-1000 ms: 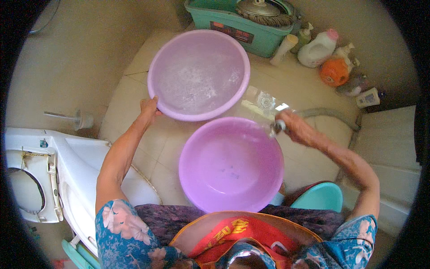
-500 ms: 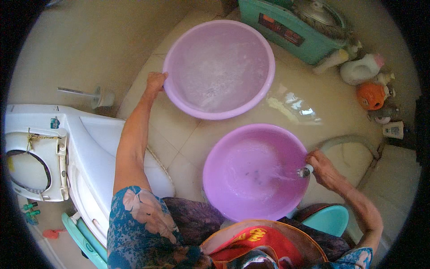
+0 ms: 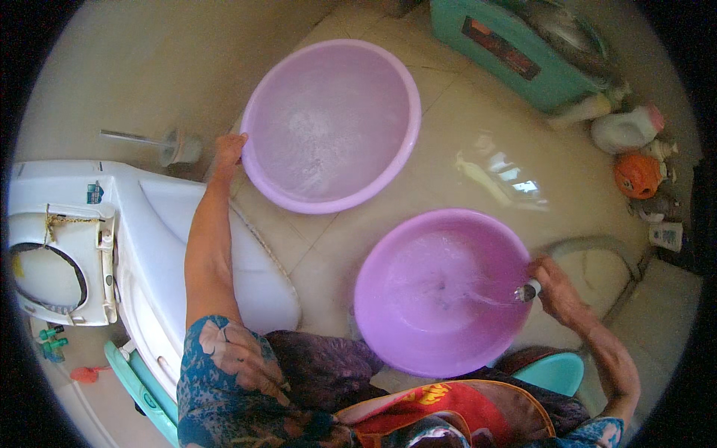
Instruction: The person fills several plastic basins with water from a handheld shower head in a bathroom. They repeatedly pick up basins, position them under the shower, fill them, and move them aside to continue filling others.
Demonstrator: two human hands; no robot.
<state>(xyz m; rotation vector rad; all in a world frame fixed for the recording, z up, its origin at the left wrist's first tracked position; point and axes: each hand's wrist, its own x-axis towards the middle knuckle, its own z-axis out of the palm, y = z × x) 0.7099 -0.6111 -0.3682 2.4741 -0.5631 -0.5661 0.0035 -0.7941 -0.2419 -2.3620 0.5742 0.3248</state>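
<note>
My left hand (image 3: 230, 151) is closed on the left rim of a large lilac basin (image 3: 409, 134), which holds cloudy, foamy water and sits farther off on the floor. Nearer to me stands a second, deeper purple basin (image 3: 396, 321) with shallow water in it. Over its right rim, my right hand (image 3: 559, 295) grips a water nozzle (image 3: 527, 290) with a pale body and a shiny end. A thin stream runs from it leftward into the purple basin.
A white toilet fixture (image 3: 160, 224) stands on the left, with a brush holder (image 3: 179, 147) behind it. A green tub (image 3: 485, 48) and several bottles (image 3: 627, 131) line the far right wall. A grey hose (image 3: 590, 243) curves across the wet floor; a turquoise basin (image 3: 553, 369) sits near my right knee.
The lilac basin has slid left across the floor with my left hand on its rim. The view has shifted a little. Water still flows from the nozzle in my right hand.
</note>
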